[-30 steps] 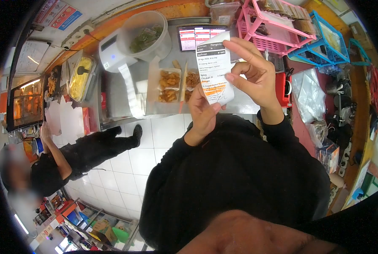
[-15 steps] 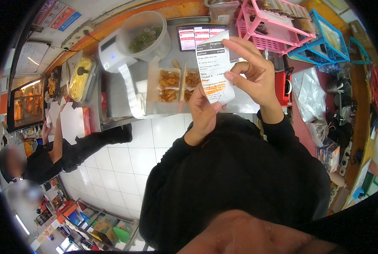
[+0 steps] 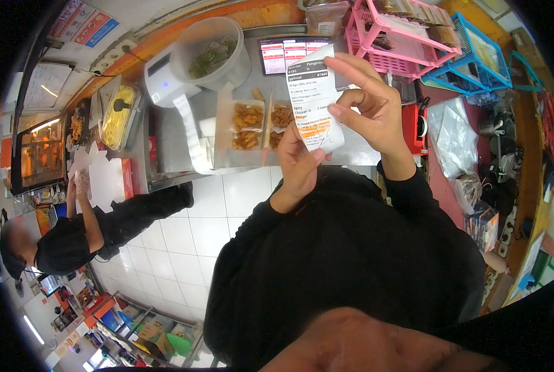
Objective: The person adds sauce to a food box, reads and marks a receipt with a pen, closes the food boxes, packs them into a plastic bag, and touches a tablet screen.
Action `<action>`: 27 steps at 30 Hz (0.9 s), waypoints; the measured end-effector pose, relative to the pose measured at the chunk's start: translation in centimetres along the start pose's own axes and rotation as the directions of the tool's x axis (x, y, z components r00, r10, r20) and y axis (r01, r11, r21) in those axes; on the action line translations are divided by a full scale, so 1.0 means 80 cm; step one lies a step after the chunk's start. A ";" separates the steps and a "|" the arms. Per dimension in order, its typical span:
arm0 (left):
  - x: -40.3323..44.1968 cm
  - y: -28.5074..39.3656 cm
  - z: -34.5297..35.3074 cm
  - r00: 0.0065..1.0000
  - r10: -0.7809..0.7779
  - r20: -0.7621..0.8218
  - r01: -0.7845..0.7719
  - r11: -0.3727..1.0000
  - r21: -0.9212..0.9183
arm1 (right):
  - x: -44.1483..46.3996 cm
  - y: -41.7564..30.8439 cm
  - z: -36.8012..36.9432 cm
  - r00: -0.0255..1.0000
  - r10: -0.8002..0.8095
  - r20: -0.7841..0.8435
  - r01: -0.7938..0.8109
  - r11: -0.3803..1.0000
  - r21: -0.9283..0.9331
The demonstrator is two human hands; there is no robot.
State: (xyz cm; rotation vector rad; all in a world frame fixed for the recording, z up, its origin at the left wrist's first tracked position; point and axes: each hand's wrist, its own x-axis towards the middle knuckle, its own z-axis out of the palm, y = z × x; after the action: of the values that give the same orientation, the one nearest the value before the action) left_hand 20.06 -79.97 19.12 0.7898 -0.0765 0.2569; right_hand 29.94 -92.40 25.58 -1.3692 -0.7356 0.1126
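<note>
White paper is what we hold: a receipt (image 3: 319, 99), raised above the counter (image 3: 171, 144) and before our chest, with its printed side turned to us. Behind it, from our view, are the tablet (image 3: 273, 57) and part of the right box (image 3: 281, 118); the left box (image 3: 248, 126), which has fried pieces in it, lies just beside.

As we judge, the main danger is a slip. We have this thin sheet only by its lower end and its right edge, so a loosened thumb could let it fall upon the food in the open boxes, where grease may spoil the print. A second danger is a tear or a crease, if our two hands pull in different directions. Also we could read wrongly, because orange marks and a pen scribble lie over the lower lines, and the top end bends backward.

Now the fingers. Our left hand (image 3: 296, 166) is closed narrowly: the thumb presses the lower end from the front, and the other fingers go behind, mostly hidden. Our right hand (image 3: 371, 108) holds the right edge, its index near the top and its thumb lower, with a moderate gap between these two tips. How firmly they press, we cannot tell.
</note>
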 end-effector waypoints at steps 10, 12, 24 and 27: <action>-0.002 -0.001 0.000 1.000 -0.010 0.000 0.010 1.000 -0.011 | -0.002 0.000 0.000 1.000 -0.001 -0.008 0.001 1.000 0.006; -0.003 -0.001 0.001 1.000 -0.006 0.001 0.006 1.000 -0.016 | -0.003 0.001 0.000 1.000 -0.003 -0.003 0.003 1.000 -0.001; -0.007 -0.001 0.001 1.000 -0.016 -0.022 0.016 1.000 -0.013 | -0.006 0.001 0.001 1.000 0.016 -0.014 -0.016 1.000 0.014; -0.007 -0.002 0.000 1.000 -0.019 -0.015 0.019 1.000 -0.011 | -0.007 0.000 0.001 1.000 0.020 -0.017 -0.019 0.999 0.027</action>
State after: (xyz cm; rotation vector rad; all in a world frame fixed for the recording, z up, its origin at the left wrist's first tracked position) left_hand 19.58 -80.20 18.95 0.7771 -0.0558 0.2440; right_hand 29.47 -92.61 25.36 -1.3501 -0.7037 0.1254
